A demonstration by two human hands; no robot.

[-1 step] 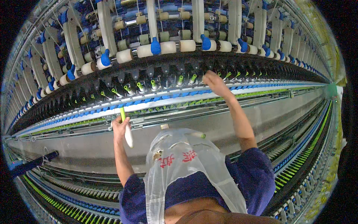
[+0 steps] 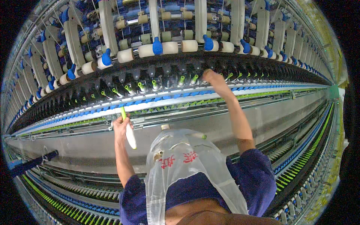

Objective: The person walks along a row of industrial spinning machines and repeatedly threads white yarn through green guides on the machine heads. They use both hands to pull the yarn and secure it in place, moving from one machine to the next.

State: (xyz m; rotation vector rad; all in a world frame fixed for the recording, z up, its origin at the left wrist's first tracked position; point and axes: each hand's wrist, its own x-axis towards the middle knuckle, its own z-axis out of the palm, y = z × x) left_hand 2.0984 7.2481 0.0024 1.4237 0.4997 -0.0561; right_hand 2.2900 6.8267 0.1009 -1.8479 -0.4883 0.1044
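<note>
Your left hand, left of frame centre, pinches a slim bobbin: green tube end up, white yarn body, tapered bottom. Lower tip swung slightly right versus earlier. Your right hand, upper centre near green tubes: blurred, can't tell finger state.
</note>
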